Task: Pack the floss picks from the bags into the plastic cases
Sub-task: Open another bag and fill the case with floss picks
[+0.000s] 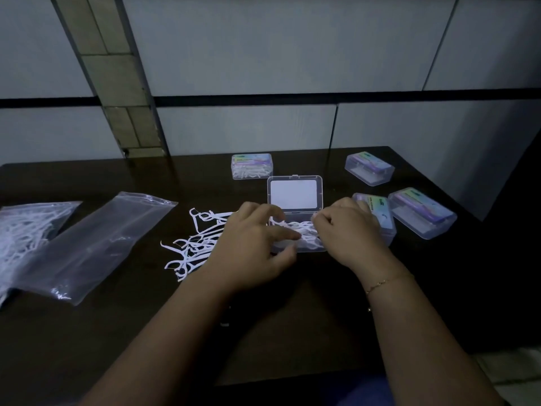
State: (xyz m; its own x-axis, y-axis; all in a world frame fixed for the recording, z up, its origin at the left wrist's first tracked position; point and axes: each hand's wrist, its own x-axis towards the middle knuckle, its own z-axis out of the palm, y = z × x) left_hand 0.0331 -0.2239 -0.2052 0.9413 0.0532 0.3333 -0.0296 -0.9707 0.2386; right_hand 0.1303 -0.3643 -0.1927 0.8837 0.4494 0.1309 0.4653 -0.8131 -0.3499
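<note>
An open clear plastic case (pixel 295 183) stands at the table's middle, lid raised, with white floss picks (pixel 304 230) lying in its tray. My left hand (pixel 254 244) rests at the case's left side, fingers stretched over the picks and touching them. My right hand (pixel 348 232) is at the case's right side, fingers curled and pinching picks at the tray's edge. A loose pile of floss picks (pixel 193 244) lies left of the case. An emptied clear bag (pixel 96 244) lies further left, and a bag with picks inside (pixel 20 232) sits at the far left.
One closed case holding picks (pixel 251 166) stands behind the open one. Three closed cases (pixel 369 168) (pixel 423 213) (pixel 377 212) sit to the right, one touching my right hand's far side. The dark table (pixel 146 332) ends near a tiled wall behind and drops off at the right.
</note>
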